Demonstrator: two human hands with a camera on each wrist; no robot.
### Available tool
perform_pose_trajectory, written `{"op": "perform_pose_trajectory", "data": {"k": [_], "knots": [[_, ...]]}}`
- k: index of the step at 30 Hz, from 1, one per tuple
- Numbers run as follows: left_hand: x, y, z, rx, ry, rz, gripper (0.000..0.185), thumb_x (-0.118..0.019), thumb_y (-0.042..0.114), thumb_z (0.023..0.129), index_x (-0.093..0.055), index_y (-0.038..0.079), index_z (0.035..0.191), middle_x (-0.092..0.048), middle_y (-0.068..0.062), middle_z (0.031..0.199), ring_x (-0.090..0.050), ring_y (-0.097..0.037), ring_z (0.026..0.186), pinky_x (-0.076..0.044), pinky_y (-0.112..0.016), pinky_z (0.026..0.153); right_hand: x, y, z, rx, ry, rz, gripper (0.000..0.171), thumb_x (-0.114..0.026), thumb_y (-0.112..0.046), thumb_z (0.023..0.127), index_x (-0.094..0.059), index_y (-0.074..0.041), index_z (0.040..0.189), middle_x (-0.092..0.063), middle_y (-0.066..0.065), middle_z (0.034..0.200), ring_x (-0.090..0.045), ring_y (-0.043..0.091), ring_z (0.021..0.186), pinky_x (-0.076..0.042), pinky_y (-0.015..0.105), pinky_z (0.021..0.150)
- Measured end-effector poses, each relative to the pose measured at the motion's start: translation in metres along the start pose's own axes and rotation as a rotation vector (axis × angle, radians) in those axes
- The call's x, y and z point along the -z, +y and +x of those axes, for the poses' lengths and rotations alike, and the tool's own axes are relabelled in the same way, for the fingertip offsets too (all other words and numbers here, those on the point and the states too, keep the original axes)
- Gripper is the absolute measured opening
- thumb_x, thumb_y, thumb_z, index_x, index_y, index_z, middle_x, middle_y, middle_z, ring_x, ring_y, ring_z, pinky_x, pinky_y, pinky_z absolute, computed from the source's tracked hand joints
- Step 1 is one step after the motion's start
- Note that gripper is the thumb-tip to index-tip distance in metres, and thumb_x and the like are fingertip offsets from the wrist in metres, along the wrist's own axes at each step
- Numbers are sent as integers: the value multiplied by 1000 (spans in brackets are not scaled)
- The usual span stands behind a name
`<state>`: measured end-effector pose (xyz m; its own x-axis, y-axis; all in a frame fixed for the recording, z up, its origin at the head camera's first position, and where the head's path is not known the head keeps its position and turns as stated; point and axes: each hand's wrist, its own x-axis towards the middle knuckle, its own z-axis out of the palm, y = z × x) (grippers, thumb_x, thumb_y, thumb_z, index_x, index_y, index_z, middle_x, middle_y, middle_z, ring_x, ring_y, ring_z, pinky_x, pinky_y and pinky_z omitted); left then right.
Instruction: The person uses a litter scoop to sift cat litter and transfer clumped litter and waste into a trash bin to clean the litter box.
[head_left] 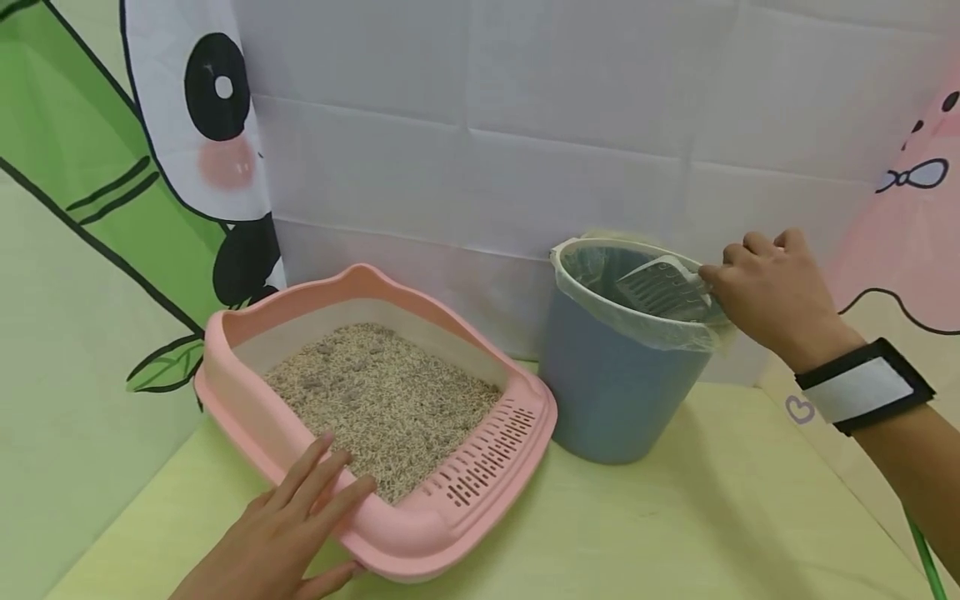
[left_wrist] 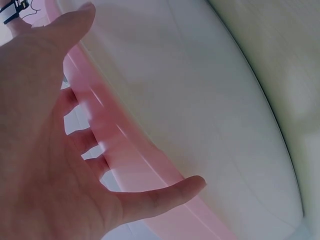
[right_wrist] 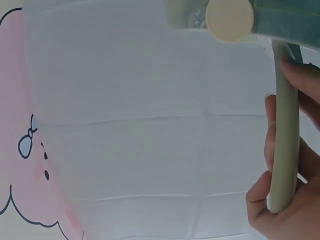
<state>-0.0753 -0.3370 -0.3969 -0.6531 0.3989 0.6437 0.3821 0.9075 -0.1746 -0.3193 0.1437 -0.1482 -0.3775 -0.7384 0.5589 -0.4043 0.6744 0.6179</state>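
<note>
At the right of the head frame, a slotted scoop (head_left: 663,286) is held by the right hand (head_left: 780,292); its handle (right_wrist: 286,130) is grasped, with the fingers curled round it. From those fingers the blade extends leftward and down, inside the mouth of a blue bin (head_left: 615,383). In the right wrist view the handle's long axis is nearly vertical, its upper end by the bin's rim. The right hand is the nearer to the bin; the left hand (head_left: 281,521), at lower left, is well apart from it.

The bin is lined with a translucent bag (head_left: 652,329) folded over its rim; its bottom is hidden. Whether anything is carried on the blade cannot be told. Grainy litter (head_left: 382,408) with darker clumps is contained in a pink tray (head_left: 420,529), left of centre on the worktop (head_left: 600,533). The tray's near rim is touched by the left hand, its fingers extended and spread.
</note>
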Motion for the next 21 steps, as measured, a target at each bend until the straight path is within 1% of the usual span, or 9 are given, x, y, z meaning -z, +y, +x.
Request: {"op": "perform_pose_trajectory", "data": {"k": [2, 4, 8, 9, 11, 14, 16, 18, 21], "knots": [[0, 1, 1, -8, 8, 8, 78, -40, 82, 96, -53, 26, 149, -49, -12, 155, 3, -12, 167, -58, -44, 66, 6, 1, 1, -56, -4, 34, 7, -80, -5, 84, -80, -10, 89, -66, 17, 71, -55, 35, 67, -43, 55, 65], [1, 2, 1, -15, 10, 20, 76, -36, 80, 99, -55, 25, 148, -49, -12, 155, 1, -14, 167, -58, -43, 67, 14, 2, 4, -138, 0, 105, 12, -80, -9, 86, -81, -8, 98, -72, 21, 77, -56, 36, 64, -42, 51, 56], [5, 2, 2, -18, 2, 36, 74, -31, 76, 102, -56, 23, 147, -50, -13, 155, 0, -15, 168, -58, -42, 69, 35, -6, 23, -322, 17, 379, 28, -80, -27, 91, -81, -9, 113, -75, 20, 77, -49, 24, 50, -29, 36, 43], [6, 2, 3, -19, 3, 38, 74, -31, 75, 102, -56, 23, 147, -50, -13, 155, -1, -16, 168, -59, -41, 69, 40, -12, 30, -343, 27, 455, 30, -80, -30, 92, -82, -10, 114, -77, 19, 80, -47, 19, 49, -27, 31, 42], [8, 2, 3, -17, 3, 38, 74, -30, 75, 103, -58, 22, 146, -50, -13, 156, -3, -17, 167, -59, -42, 70, 49, -31, 45, -350, 21, 610, 30, -79, -34, 94, -82, -12, 114, -80, 15, 86, -47, 8, 50, -31, 26, 47], [9, 3, 3, -10, 3, 31, 74, -30, 75, 103, -59, 22, 146, -50, -12, 156, -4, -16, 167, -60, -43, 71, 53, -70, 67, -247, -49, 764, 24, -78, -32, 95, -83, -16, 113, -81, 11, 105, -49, 6, 55, -37, 23, 56], [10, 4, 3, -2, -4, 26, 74, -33, 75, 102, -58, 23, 146, -50, -12, 155, -2, -15, 167, -60, -44, 72, 48, -100, 80, -130, -122, 749, 21, -79, -31, 94, -83, -18, 111, -82, 6, 103, -58, 8, 61, -45, 27, 60], [9, 5, 3, 1, -6, 24, 73, -36, 76, 101, -58, 23, 147, -50, -12, 155, -1, -14, 167, -60, -45, 74, 39, -130, 92, -12, -176, 647, 15, -79, -29, 93, -84, -21, 105, -81, 1, 95, -61, 15, 65, -49, 36, 64], [7, 6, 4, 7, -11, 21, 72, -40, 76, 100, -58, 24, 147, -51, -11, 155, 0, -14, 167, -61, -45, 75, 19, -169, 106, 140, -182, 391, 11, -74, -23, 94, -80, -19, 85, -75, 1, 81, -65, 22, 74, -50, 44, 73]]}}
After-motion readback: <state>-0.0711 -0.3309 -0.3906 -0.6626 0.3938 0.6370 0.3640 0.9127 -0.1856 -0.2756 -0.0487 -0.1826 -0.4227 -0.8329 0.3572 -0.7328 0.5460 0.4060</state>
